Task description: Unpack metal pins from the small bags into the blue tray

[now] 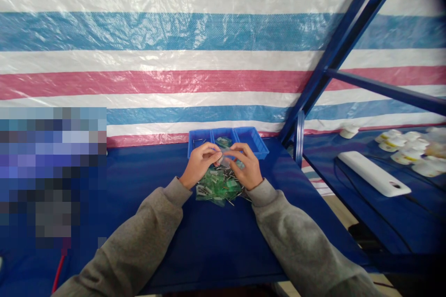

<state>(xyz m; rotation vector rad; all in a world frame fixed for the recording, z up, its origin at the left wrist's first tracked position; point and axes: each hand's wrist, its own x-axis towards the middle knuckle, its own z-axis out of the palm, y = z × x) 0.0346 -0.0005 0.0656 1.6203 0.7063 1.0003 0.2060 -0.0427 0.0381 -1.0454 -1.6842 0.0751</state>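
Note:
Both my hands meet above a pile of small green plastic packets [218,185] mixed with loose screws or pins. My left hand [201,164] pinches the edge of a small clear plastic bag [226,158] between thumb and forefinger. On the bag's other side, my right hand [248,165] has its fingers curled at the plastic, thumb and forefinger close together. Just behind my hands sits a blue tray [259,144] with three compartments. A green packet [223,141] lies in its middle compartment, and a few thin pieces show in the left one.
The blue table [216,246] spreads around the pile. At right, a blue metal frame [313,79] slants upward beside a second table with a white oblong device [374,173], black cables and several white round parts [407,153]. A striped plastic sheet [156,32] hangs behind.

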